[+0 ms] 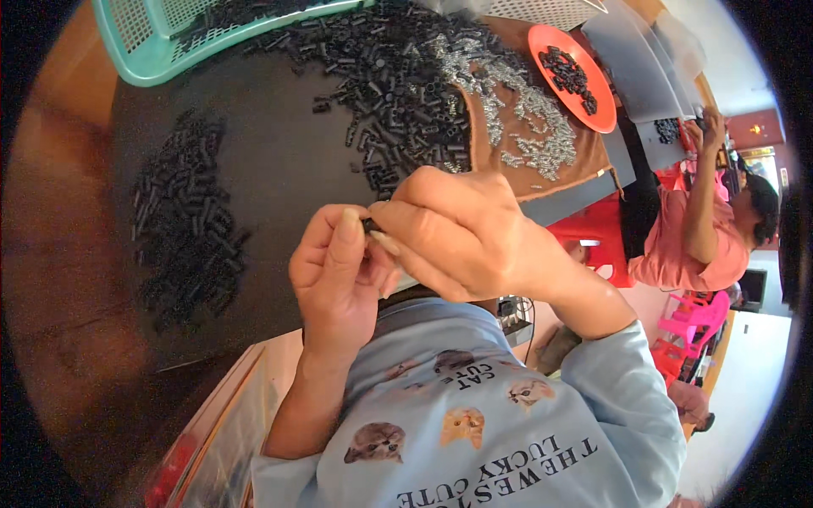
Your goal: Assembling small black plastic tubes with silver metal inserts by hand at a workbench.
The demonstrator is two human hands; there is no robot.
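Note:
Both my hands meet over the near edge of the dark table. My left hand [339,254] pinches a small black piece [369,225] between thumb and forefinger. The fingertips of my right hand [461,229] close on the same piece from the other side, so most of it is hidden. Just beyond my hands spreads a big heap of small black cylindrical parts [385,93]. A separate pile of black parts [190,220] lies to the left. Small silvery metal pieces [533,127] are scattered on a brown cloth [500,173] to the right of the heap.
A green plastic basket [140,72] stands at the far left and a white basket [550,10] at the back. An orange plate [544,38] holds black pieces at the far right. Beyond it another person [699,229] in a pink shirt works by a red stool [597,245].

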